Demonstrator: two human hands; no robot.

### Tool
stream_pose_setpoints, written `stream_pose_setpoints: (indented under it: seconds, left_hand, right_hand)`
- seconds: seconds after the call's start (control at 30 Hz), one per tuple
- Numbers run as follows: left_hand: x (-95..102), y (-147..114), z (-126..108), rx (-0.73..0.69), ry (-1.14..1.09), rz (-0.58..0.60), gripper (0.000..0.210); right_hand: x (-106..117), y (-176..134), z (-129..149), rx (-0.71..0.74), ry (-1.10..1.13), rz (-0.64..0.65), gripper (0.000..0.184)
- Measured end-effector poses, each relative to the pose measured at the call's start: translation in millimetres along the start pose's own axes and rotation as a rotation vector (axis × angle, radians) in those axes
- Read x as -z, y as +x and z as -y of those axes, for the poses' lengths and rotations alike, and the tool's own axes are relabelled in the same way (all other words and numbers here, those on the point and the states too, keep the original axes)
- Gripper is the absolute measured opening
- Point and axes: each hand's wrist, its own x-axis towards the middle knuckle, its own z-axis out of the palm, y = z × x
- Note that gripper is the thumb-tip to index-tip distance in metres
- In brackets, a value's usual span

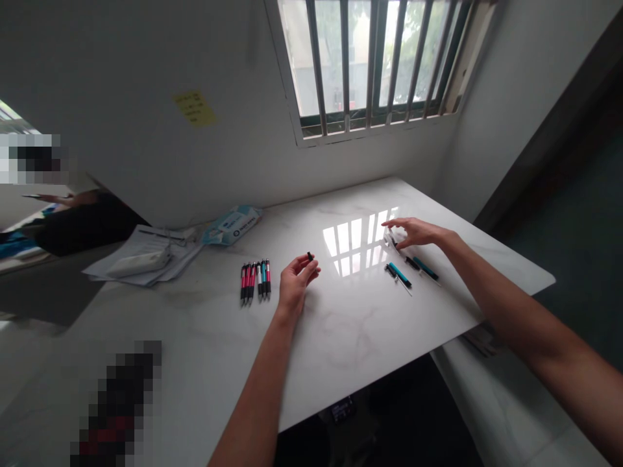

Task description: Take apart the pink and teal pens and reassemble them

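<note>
My left hand (294,280) is closed in a pinch on a small black pen part (310,256), whose dark end sticks up above the fingertips. To the right, my right hand (413,232) hovers low over the table with fingers and thumb spread apart. Close under its thumb lie white and black pen parts (391,242); whether the thumb touches them I cannot tell. Nearer to me are a teal pen barrel (400,275) beside a thin white refill (405,286), and another teal barrel (425,267) with black and white parts. Left of my left hand, several red, white and teal pens (255,281) lie side by side.
A blue and white wipes packet (232,224) and a stack of papers (146,259) with a white object on top lie at the table's back left. The white marbled table (341,337) meets the wall below a barred window (374,71). Another person's arm (87,198) shows far left.
</note>
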Motion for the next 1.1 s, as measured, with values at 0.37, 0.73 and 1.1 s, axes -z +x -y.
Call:
stream_pose_setpoints:
  seconds: [0.37,0.73,1.1]
  left_hand:
    - [-4.2,-4.9,-0.3,0.038,0.003,0.134,0.058]
    - [-4.4,-5.0,8.4,0.049,0.019,0.193,0.056]
    - [-3.8,-0.3,6.4,-0.005,0.034,0.117,0.06]
  right_hand:
    - [-54.2,-12.9,178.0,0.585,0.126,-0.293,0.098]
    - [-81.4,-17.5,199.2,0.581,0.233,-0.239,0.095]
    - [-48.7,-23.0,41.4,-0.089,-0.002,-0.535,0.046]
